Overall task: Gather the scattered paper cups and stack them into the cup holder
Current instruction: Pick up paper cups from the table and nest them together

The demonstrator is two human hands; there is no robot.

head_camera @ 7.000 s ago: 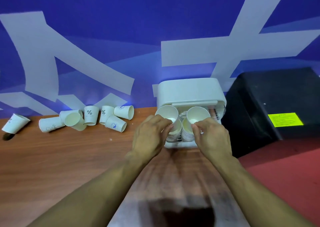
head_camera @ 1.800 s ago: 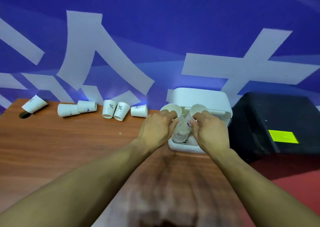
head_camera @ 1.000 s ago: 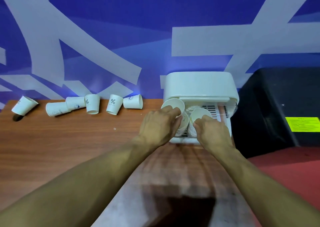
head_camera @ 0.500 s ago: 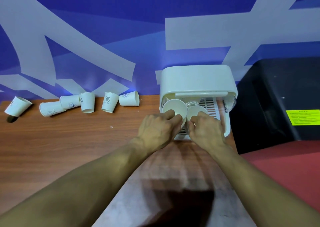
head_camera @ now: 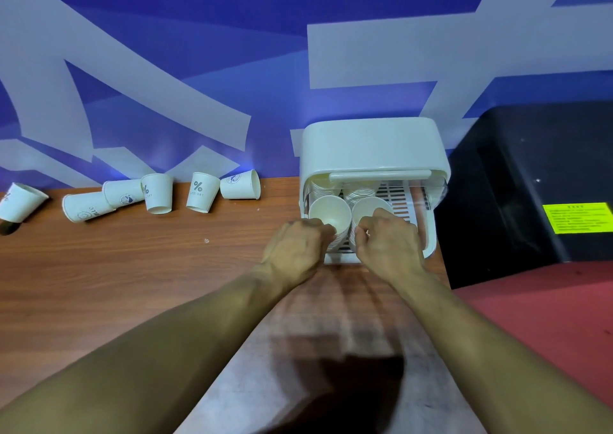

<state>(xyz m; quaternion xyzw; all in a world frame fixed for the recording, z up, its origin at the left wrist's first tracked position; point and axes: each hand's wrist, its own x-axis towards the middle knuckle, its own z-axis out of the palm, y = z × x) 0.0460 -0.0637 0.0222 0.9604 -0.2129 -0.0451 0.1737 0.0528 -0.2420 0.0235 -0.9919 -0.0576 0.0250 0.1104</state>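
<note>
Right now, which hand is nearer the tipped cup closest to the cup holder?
Left. The left hand grips the left stack, right of the tipped cup; the right hand grips the right stack, farther away.

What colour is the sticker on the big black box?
Bright yellow; the rectangular sticker on the black box shows best in the head view.
</note>
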